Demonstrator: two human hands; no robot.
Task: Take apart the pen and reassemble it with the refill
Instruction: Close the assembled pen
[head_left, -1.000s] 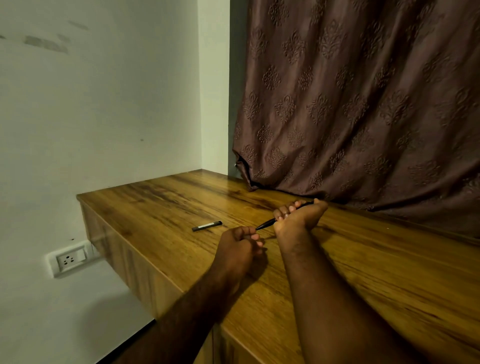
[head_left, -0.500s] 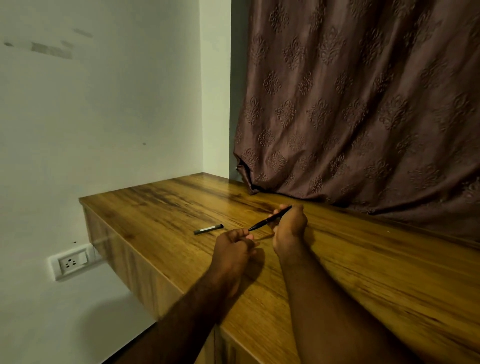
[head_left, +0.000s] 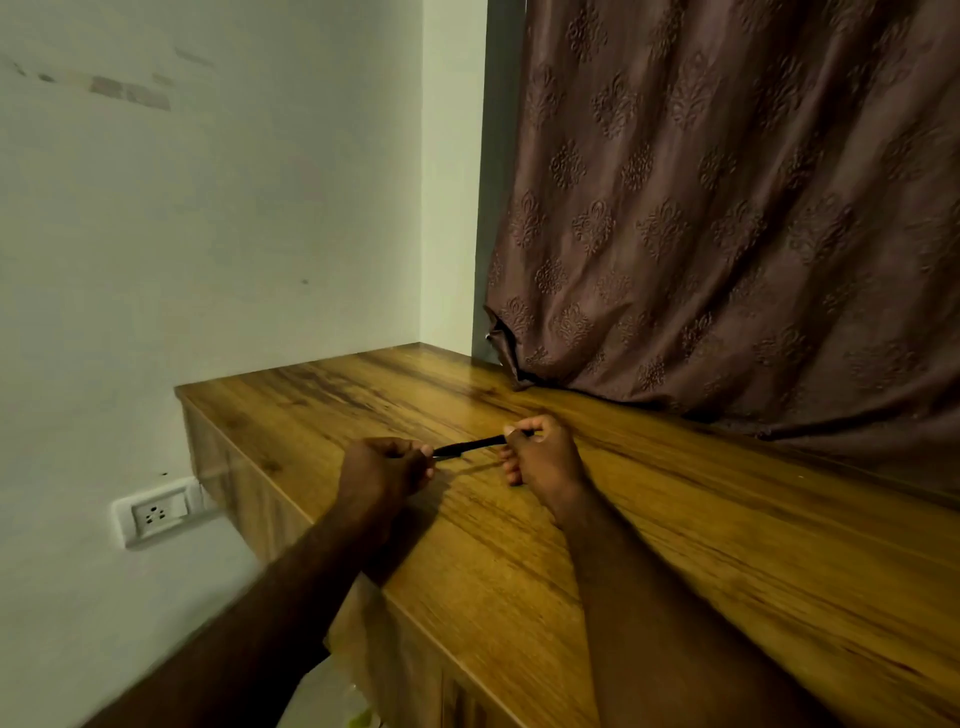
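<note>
Pen (head_left: 470, 446) was held low over the wooden desk (head_left: 675, 519), now pinched at both ends: left hand (head_left: 382, 470) had closed onto the tip end, right hand (head_left: 540, 457) gripped the back. The loose cap seen a moment earlier was gone from view, likely being refitted; reassembly looked near done.

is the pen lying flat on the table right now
No, the pen is held above the wooden table, gripped at one end by the left hand and at the other by the right hand.
</note>
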